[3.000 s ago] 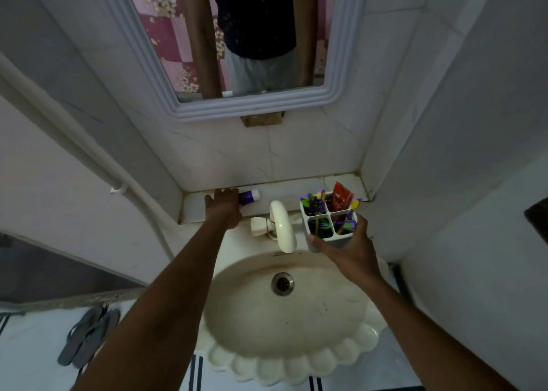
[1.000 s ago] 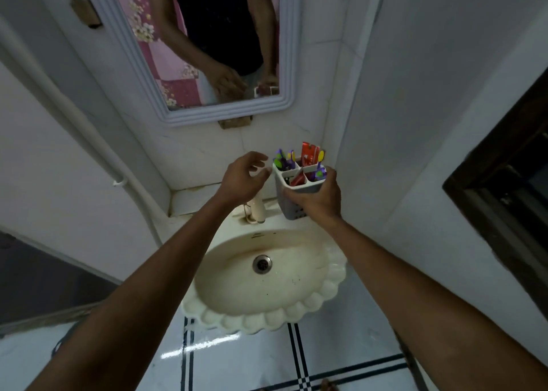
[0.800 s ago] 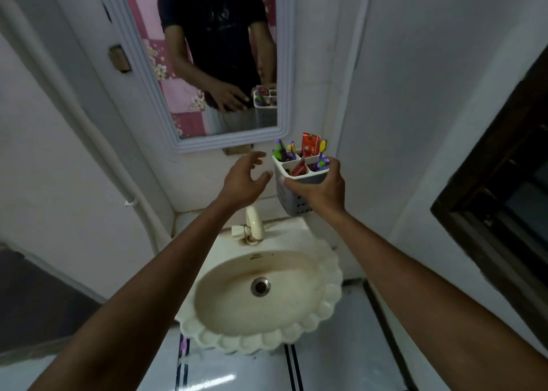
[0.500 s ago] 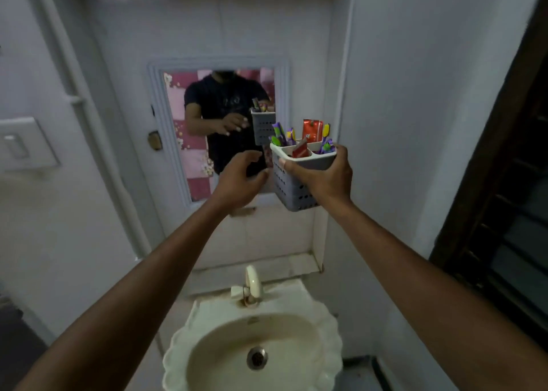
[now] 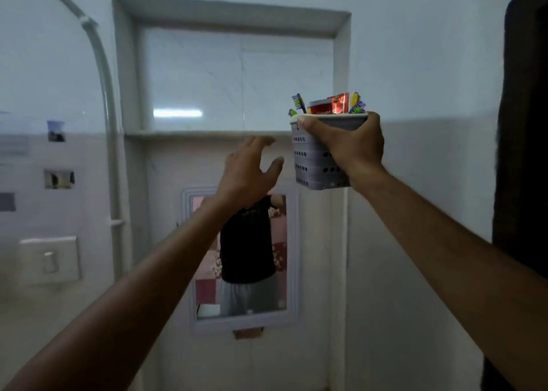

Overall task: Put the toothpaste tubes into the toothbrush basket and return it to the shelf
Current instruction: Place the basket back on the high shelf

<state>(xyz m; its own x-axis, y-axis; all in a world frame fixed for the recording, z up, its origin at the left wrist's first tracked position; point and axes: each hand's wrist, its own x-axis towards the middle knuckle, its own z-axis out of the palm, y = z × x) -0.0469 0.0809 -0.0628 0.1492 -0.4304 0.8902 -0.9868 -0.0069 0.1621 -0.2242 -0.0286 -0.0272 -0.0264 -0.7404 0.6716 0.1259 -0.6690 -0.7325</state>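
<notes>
My right hand (image 5: 351, 147) grips the grey perforated toothbrush basket (image 5: 311, 165) by its rim and side, held up at the right end of the shelf ledge (image 5: 189, 134). Red toothpaste tubes (image 5: 329, 105) and several purple-green toothbrushes (image 5: 298, 101) stick out of its top. The basket hangs in the air just in front of the recessed niche, its rim slightly above the ledge. My left hand (image 5: 247, 172) is raised beside the basket's left side, fingers spread, holding nothing and not touching it.
A framed mirror (image 5: 240, 257) hangs below the ledge and reflects a person. A white pipe (image 5: 108, 117) runs down the left wall past a switch plate (image 5: 50, 260). A dark door frame (image 5: 522, 123) stands at the right.
The view has tilted up from the sink to the niche. My right hand has lifted the basket from sink height to the shelf ledge, and my left hand rose alongside it.
</notes>
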